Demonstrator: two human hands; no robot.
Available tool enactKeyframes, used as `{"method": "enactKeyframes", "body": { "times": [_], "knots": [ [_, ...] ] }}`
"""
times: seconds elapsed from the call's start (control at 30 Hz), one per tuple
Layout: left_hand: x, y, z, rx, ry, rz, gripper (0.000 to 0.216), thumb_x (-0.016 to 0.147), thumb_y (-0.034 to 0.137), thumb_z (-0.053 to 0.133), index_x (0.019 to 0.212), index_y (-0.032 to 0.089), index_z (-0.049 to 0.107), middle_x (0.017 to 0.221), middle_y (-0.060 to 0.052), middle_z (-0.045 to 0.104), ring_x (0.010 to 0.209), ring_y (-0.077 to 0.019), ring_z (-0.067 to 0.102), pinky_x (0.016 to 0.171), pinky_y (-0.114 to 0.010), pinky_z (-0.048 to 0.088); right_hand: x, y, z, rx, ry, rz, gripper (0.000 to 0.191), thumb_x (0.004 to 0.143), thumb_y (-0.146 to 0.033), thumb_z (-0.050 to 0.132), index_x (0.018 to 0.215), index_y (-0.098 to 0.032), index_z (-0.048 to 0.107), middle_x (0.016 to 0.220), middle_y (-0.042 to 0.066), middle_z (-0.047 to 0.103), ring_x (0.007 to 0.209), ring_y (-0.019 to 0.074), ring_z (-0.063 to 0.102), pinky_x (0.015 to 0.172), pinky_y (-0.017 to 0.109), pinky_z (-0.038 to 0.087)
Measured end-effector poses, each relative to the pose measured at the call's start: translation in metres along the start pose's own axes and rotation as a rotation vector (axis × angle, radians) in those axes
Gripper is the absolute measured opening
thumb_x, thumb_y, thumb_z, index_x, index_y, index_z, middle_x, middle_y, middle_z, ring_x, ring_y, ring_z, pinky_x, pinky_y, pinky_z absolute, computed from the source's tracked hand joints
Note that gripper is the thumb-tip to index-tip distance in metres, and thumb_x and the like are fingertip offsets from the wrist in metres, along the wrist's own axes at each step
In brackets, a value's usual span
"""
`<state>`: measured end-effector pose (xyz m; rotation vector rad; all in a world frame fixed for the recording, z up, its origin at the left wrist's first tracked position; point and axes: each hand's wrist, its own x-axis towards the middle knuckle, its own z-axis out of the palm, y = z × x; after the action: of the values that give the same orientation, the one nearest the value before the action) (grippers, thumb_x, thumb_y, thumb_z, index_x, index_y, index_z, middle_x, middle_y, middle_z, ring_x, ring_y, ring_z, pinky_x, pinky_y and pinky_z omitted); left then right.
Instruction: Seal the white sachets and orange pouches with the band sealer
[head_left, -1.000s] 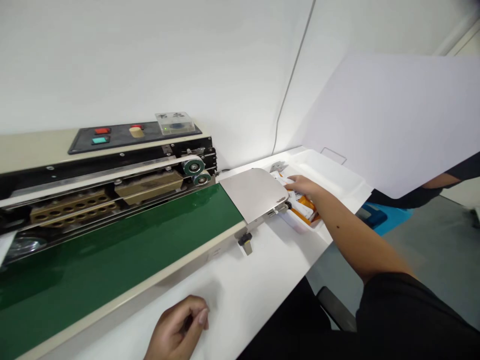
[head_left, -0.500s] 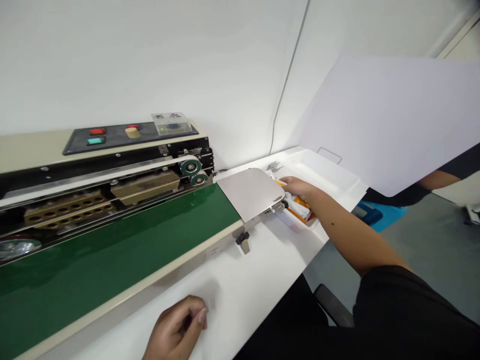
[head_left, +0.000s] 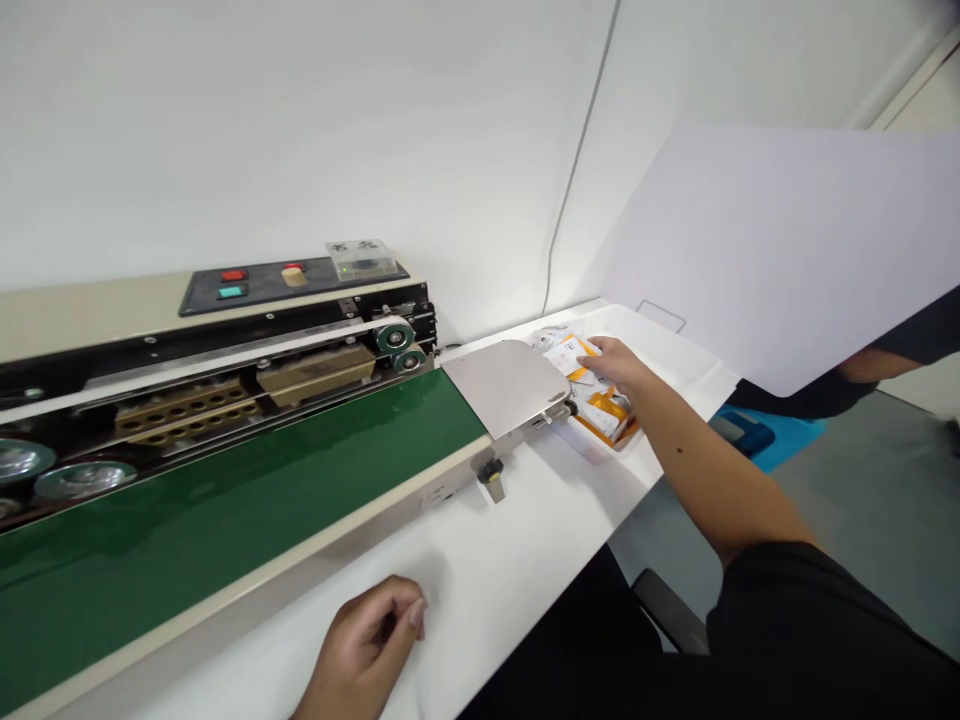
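White table (head_left: 480,540) spans lower centre; right hand (head_left: 619,364), right of centre, pinches white-orange packet (head_left: 564,356); left hand (head_left: 371,640), bottom centre, curls narrow.

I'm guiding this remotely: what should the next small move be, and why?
Probably lift the upper packet out of the bin: the right hand seems to pinch its edge above other packets, while the left hand is curled, holding nothing visible.

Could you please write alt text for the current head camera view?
A person's right hand holds a white-and-orange packet above a bin of similar packets, beside the metal end plate of a machine with a green belt. The left hand, loosely curled and apparently empty, is at the white table.
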<state>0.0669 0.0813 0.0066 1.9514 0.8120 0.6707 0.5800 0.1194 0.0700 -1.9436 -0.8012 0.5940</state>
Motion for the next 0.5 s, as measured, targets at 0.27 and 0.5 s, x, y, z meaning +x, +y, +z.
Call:
{"method": "enactKeyframes", "body": {
  "times": [0.27, 0.5],
  "knots": [
    [0.001, 0.000, -0.001, 0.013, -0.040, 0.058, 0.032, 0.100, 0.034, 0.052, 0.072, 0.020, 0.060, 0.064, 0.000, 0.061, 0.059, -0.0152, 0.060, 0.058, -0.021, 0.046, -0.009, -0.007, -0.034, -0.196, 0.184, -0.114, 0.050, 0.078, -0.024, 0.075, 0.126, -0.017, 0.067, 0.110, 0.011, 0.076, 0.079, 0.0237, 0.072, 0.057, 0.027, 0.054],
    [0.001, -0.001, 0.002, 0.023, -0.047, 0.066, 0.031, 0.101, 0.032, 0.050, 0.074, 0.020, 0.060, 0.065, 0.000, 0.061, 0.060, -0.0146, 0.058, 0.059, -0.022, 0.045, -0.037, -0.014, -0.038, -0.248, 0.430, -0.302, 0.039, 0.081, -0.032, 0.071, 0.117, -0.019, 0.070, 0.106, 0.009, 0.075, 0.087, 0.0262, 0.071, 0.077, 0.037, 0.057]
  ]
}}
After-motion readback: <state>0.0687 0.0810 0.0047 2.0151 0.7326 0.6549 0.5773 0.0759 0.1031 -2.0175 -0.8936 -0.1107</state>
